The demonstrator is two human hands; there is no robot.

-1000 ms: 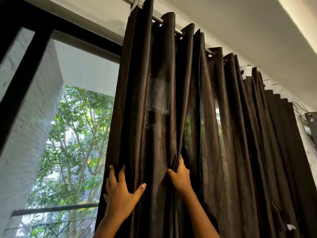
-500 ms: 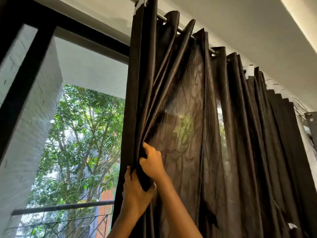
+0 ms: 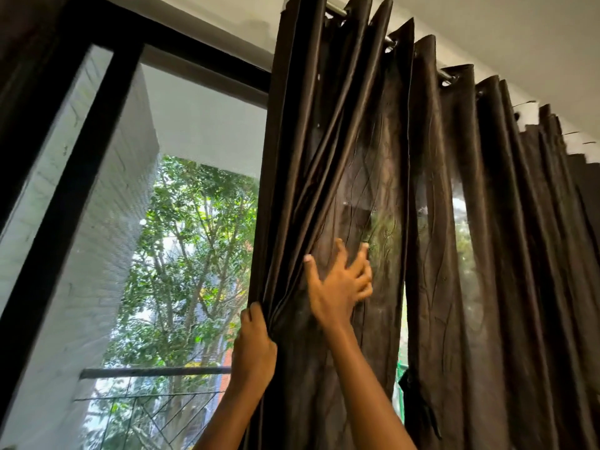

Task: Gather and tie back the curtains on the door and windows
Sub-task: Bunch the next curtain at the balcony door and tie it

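A dark brown eyelet curtain (image 3: 363, 151) hangs from a metal rod (image 3: 334, 9) over a tall glass door. My left hand (image 3: 255, 349) grips the curtain's gathered left folds at its free edge. My right hand (image 3: 341, 280) is spread with fingers straight against the flat fabric just right of those folds, slightly blurred. A second brown curtain panel (image 3: 480, 222) hangs pleated to the right, with a narrow gap of light between the two panels.
The black door frame (image 3: 74, 196) and bare glass (image 3: 181, 254) fill the left, with a balcony railing (image 3: 146, 373) and trees outside. The white ceiling (image 3: 487, 30) runs above the rod. Wires show at the far right wall.
My right hand has let go of the fold it pulled left and reached back right, fingers spread on the fabric. My left hand now holds the bunched folds. The view shifted left.
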